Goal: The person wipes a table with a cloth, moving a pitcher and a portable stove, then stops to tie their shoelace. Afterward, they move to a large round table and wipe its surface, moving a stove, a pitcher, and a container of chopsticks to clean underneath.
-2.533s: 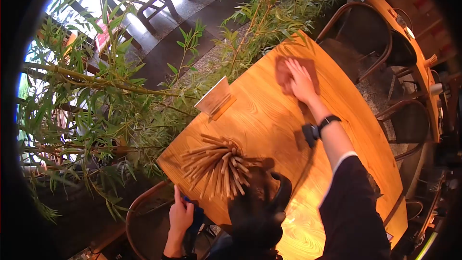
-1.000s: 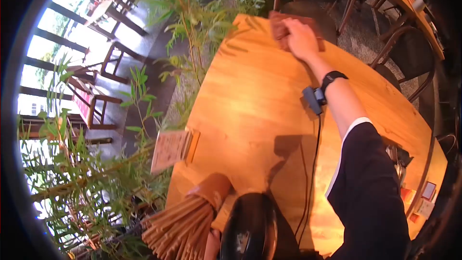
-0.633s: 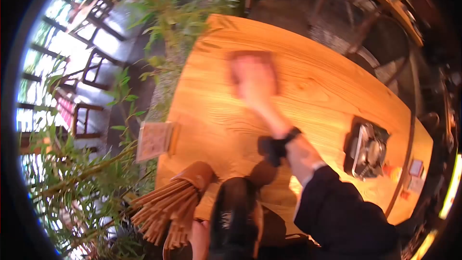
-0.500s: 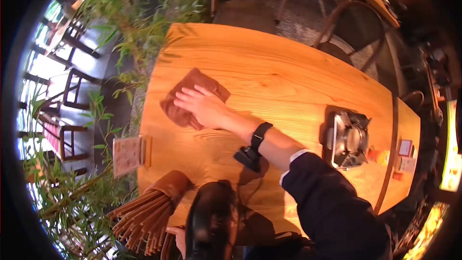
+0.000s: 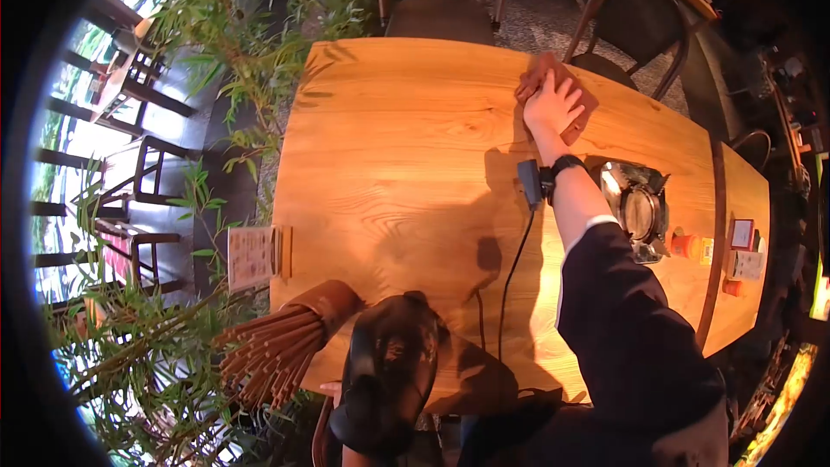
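My right hand (image 5: pixel 553 112) lies flat on a folded brown cloth (image 5: pixel 584 118), its fingers spread, by the table's far edge. The cloth sticks out on both sides of the hand. A black strap with a small box and a cable sits on that wrist. Of my left hand (image 5: pixel 331 389), only a bit of the fingers shows at the near left table edge. A dark, rounded, shiny object (image 5: pixel 393 355) hides the rest. Close by, a brown holder (image 5: pixel 333 298) lies tipped over with several wooden chopsticks (image 5: pixel 268 350) pointing out toward the lower left.
A portable gas stove (image 5: pixel 638 212) stands on the right of the wooden table (image 5: pixel 389 138). Beyond it are an orange container (image 5: pixel 685 246) and small cards. A menu stand (image 5: pixel 251 258) is at the left edge. Chairs (image 5: pixel 635 30) line the far side; bamboo plants grow left.
My right hand and the brown cloth have moved from the left part of the table to the far right edge. The view has shifted slightly.
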The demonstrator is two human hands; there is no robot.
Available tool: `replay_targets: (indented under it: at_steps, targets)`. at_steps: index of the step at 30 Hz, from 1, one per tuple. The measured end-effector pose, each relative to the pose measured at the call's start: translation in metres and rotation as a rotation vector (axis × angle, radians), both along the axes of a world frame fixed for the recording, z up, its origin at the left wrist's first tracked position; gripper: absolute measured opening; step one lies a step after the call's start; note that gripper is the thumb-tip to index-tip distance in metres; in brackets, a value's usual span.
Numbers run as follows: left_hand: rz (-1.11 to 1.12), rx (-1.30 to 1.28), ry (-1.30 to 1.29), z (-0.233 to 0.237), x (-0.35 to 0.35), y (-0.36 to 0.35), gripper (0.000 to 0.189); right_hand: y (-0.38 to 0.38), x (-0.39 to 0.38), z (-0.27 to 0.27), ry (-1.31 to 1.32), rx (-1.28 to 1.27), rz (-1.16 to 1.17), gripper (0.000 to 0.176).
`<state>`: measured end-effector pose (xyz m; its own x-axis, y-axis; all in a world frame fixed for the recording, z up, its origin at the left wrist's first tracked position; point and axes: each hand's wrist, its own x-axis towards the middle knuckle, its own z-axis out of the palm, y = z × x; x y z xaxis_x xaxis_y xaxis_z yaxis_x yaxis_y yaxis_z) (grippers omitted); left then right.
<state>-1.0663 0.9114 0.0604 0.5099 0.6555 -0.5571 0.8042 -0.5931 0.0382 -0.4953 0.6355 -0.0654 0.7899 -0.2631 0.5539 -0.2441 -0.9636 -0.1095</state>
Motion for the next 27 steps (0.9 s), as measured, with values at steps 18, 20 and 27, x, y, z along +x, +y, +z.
replay_targets:
  at_steps: [18,20,27]
  targets:
    - [-0.115,-0.026,-0.062,-0.021,-0.027,0.007,0.043,-0.012,-0.295,0.075,0.625,0.258,1.126,0.063]
    - [-0.159,-0.024,-0.086,-0.02,-0.033,0.01,0.044,0.05,-0.224,0.065,0.499,0.273,1.257,0.062]
    - [-0.257,-0.032,-0.151,-0.02,-0.047,0.02,0.049,-0.031,-0.339,0.051,0.629,0.075,1.504,0.042]
